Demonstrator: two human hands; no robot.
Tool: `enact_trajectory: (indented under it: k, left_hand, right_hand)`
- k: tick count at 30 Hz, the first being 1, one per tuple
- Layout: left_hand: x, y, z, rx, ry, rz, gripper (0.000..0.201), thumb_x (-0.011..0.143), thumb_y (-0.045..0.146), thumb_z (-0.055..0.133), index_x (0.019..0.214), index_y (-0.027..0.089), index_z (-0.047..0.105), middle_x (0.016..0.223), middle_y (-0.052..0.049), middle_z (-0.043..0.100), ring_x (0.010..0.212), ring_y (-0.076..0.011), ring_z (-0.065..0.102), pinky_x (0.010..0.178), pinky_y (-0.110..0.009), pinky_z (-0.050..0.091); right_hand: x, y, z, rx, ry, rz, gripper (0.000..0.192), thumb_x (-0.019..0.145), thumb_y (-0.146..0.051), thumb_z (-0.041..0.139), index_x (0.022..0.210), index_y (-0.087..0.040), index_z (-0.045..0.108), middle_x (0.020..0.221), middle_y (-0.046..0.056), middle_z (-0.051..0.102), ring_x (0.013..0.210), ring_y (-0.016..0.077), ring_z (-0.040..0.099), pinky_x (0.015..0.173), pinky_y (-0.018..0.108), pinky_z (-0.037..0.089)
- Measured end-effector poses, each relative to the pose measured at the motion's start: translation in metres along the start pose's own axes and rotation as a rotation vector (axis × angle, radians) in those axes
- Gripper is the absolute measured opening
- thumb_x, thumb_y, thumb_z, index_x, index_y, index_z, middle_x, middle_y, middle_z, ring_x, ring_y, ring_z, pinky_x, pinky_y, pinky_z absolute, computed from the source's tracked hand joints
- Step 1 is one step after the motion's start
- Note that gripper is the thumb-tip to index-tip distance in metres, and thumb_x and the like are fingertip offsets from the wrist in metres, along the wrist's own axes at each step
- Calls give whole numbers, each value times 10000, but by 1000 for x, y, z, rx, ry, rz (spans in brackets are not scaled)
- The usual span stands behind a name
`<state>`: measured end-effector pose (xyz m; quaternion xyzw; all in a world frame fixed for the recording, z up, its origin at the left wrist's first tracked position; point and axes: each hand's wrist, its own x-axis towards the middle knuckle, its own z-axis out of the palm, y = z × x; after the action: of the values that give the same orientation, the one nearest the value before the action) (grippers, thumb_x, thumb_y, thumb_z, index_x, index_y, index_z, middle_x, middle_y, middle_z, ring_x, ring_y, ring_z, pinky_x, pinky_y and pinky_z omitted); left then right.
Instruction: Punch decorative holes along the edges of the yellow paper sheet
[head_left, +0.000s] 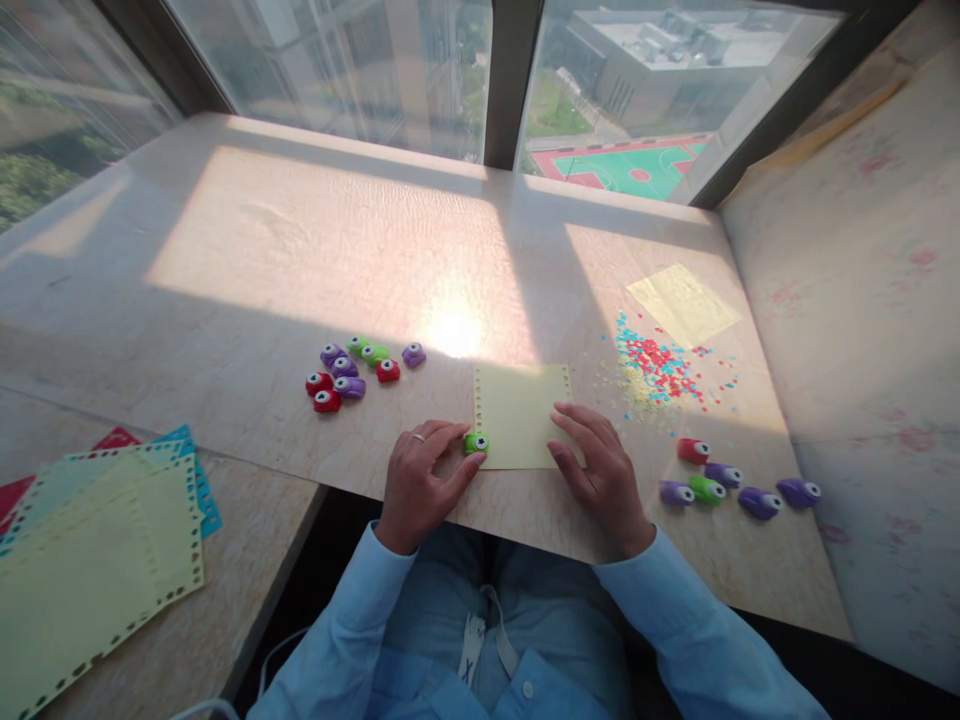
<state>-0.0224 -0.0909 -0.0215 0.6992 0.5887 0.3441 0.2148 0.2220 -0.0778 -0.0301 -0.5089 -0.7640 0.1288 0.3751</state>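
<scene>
From the head view I count one yellow paper sheet [525,425] lying flat at the near edge of the counter [247,260], with a row of punched holes along its left and top edges. One green punch [475,442] sits on that sheet's left edge, near its lower corner. My left hand [420,480] lies palm down with fingers curled, thumb and forefinger pressed together around the green punch; there is a ring on one finger. My right hand [600,465] rests flat, fingers spread loosely, pressing on the sheet's lower right corner and gripping nothing. Toward the middle of the counter, left of the sheet, I count eight punches in a cluster [352,372]: three red, three purple, two green. At the near right edge sits a row of five punches [739,485]: one red, one green, three purple. A scatter of confetti [660,365] lies beyond the right hand, with a second yellow sheet [682,303] just behind it. On the lower ledge at left is a stack of punched papers [97,550].
</scene>
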Motion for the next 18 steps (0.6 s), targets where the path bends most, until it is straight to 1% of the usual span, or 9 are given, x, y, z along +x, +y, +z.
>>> enact_trajectory:
  k: [2,4,7,8,10,12,14,16,18]
  left_hand:
    - [0,1,-1,-62,14,-34,255,868,397,656,1054,224,674,1020,-66,703,856,-195,648,803,-356,522]
    - [1,3,-3,-141,27,-91,264,882,413,628,1056,219,668,992,-65,699,812,-177,644,779,-336,531]
    - [6,6,-5,-273,74,-235,310,873,445,621,1064,204,651,909,-47,688,758,-156,639,698,-286,531]
    - [9,7,-5,-308,99,-290,323,855,459,637,1043,197,649,868,-37,680,735,-150,632,663,-268,524]
    - [15,11,-6,-366,130,-378,337,800,492,685,936,187,644,771,-13,648,672,-135,600,595,-242,494]
    - [21,14,-8,-396,94,-429,358,758,524,711,776,181,609,654,17,579,582,-111,527,526,-224,435]
    - [27,17,-9,-382,11,-452,417,751,547,703,640,181,538,560,42,482,521,-91,434,480,-217,358]
    - [32,18,-10,-339,-70,-455,492,749,563,694,551,183,452,515,54,395,503,-80,363,470,-220,295]
    - [35,18,-9,-327,-128,-451,547,734,575,698,514,187,382,508,58,347,507,-75,329,477,-223,264]
  right_hand:
    - [0,1,-2,62,61,69,265,957,-304,536,1187,-236,648,1198,117,678,1147,265,614,981,495,505]
    - [0,3,-3,104,92,128,246,956,-312,535,1151,-232,662,1155,112,690,1109,259,629,967,488,512]
    - [0,4,-4,145,104,175,228,950,-320,544,1111,-227,676,1110,103,700,1075,251,640,956,467,514]
    - [0,4,-4,156,105,186,224,949,-322,547,1101,-225,679,1099,101,702,1067,249,641,953,461,514]
    - [1,5,-4,175,111,212,221,948,-331,546,1085,-222,682,1080,99,707,1052,248,644,944,454,516]
    - [1,5,-4,192,116,237,226,949,-346,543,1072,-221,684,1064,96,709,1035,247,648,931,448,520]
    - [1,6,-4,209,118,251,228,948,-359,543,1062,-224,686,1052,90,710,1019,244,650,920,443,522]
    - [0,7,-4,229,120,258,222,946,-361,548,1058,-227,685,1049,84,708,1015,240,648,919,437,517]
    - [0,8,-3,247,121,265,213,946,-354,551,1057,-230,683,1049,80,705,1017,235,645,919,431,511]
